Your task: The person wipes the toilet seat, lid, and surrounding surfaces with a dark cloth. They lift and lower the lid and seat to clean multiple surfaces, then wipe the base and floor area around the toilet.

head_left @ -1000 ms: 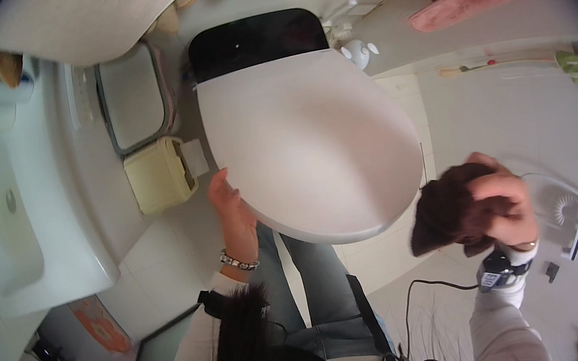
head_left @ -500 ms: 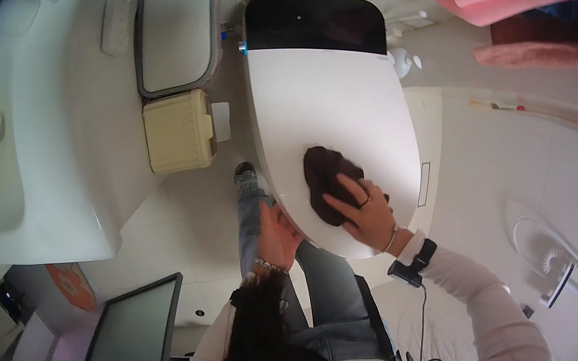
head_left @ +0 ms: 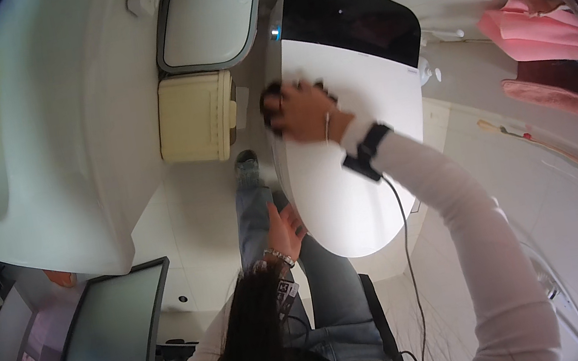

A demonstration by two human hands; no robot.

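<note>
My right hand is pressed on a dark brown cloth, which shows only at its edges beneath and beyond the fingers. Both lie at the left edge of the white toilet lid, a little in front of the black rear panel. Motion blurs these fingers. Beside the lid's front left edge, my left hand rests by my knee, thumb raised and fingers loosely apart, with nothing seen in it. Whether it touches the lid I cannot tell.
Left of the toilet stand a cream bin and a grey-rimmed bin with a white lid. A white washbasin fills the far left. Pink towels hang at the right. A black cable trails from my right wrist.
My right hand has moved with the cloth from the front of the lid to its rear left edge. The left hand stays near the front left edge. The view has shifted slightly.
</note>
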